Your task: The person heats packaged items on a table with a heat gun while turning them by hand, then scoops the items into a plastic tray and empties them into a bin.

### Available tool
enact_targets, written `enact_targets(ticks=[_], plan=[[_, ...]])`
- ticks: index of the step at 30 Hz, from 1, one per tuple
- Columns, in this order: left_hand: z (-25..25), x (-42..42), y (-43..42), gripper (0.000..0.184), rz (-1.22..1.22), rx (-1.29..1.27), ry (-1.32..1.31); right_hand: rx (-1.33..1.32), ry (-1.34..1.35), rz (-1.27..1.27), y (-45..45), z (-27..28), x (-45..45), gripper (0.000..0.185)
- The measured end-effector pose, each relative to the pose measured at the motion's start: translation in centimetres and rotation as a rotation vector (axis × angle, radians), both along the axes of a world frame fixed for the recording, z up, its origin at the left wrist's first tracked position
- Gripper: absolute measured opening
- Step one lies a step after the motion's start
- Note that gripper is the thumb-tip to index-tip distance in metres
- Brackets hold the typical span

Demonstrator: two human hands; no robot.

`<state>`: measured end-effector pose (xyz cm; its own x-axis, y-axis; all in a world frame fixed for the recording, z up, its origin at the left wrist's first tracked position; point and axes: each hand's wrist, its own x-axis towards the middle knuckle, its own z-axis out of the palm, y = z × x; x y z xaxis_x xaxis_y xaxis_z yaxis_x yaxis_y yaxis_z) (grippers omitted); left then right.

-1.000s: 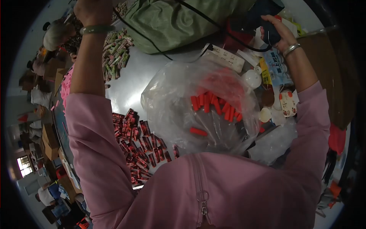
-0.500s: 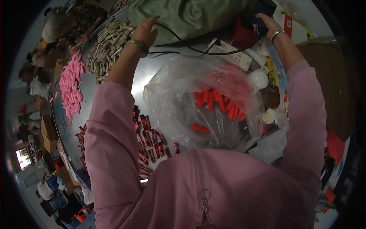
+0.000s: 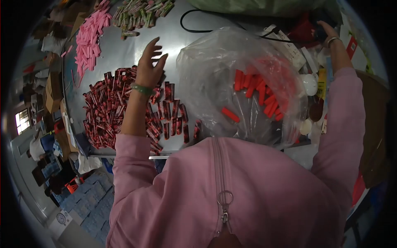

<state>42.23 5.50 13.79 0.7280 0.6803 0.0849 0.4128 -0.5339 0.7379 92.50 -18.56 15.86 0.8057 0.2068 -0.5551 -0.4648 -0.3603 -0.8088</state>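
Observation:
My left hand (image 3: 150, 66) is open, fingers spread, above the metal table at the upper edge of a heap of dark red printed tubes (image 3: 108, 105). My right hand (image 3: 328, 31) is at the upper right against a dark blue object (image 3: 321, 24); its fingers are partly hidden, so its grip is unclear. Between the hands lies a clear plastic bag (image 3: 198, 68) with bright red tubes (image 3: 250, 84) inside. A single red tube (image 3: 230, 114) lies apart from the others in the bag.
Pink tubes (image 3: 88, 41) and green printed tubes (image 3: 142, 14) lie at the upper left. A black cable (image 3: 194, 31) runs toward a white power strip (image 3: 289, 49). A green sack (image 3: 256, 6) is at the top, a brown carton (image 3: 374, 120) at the right.
My left hand has come down from the green sack toward the dark red tubes. The view has shifted, so more of the dark red heap shows. My right hand stays by the dark blue object.

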Motion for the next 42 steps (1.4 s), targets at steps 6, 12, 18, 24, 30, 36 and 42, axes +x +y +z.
enact_targets(ticks=[6,12,18,24,30,36,42], plan=[[-2.4,-11.1,-3.1,0.045,0.113,-0.261,-0.143,0.032,0.086,-0.137,-0.4,3.2,-4.9,0.046],[-2.3,-15.0,-5.1,0.042,0.24,-0.249,-0.074,0.173,-0.307,-0.037,-0.9,3.4,-7.0,0.046],[-0.9,-15.4,-5.7,0.043,0.268,-0.279,-0.111,0.32,-0.778,0.098,-2.2,3.9,-8.2,0.046],[-1.3,-12.4,-5.9,0.044,0.168,-0.333,-0.14,0.183,-1.173,0.112,-8.9,-0.4,-12.5,0.045],[-0.2,-5.5,-7.0,0.043,0.02,-0.364,-0.123,0.287,-0.455,0.487,-15.8,-3.8,-34.3,0.028],[0.6,0.9,-10.3,0.041,-0.212,-0.347,-0.093,0.187,-0.198,0.886,-19.3,-4.5,-39.4,0.025],[-0.7,0.0,-11.9,0.032,-0.318,-0.322,-0.018,0.141,-0.54,0.251,-23.5,-5.4,-31.7,0.026]])
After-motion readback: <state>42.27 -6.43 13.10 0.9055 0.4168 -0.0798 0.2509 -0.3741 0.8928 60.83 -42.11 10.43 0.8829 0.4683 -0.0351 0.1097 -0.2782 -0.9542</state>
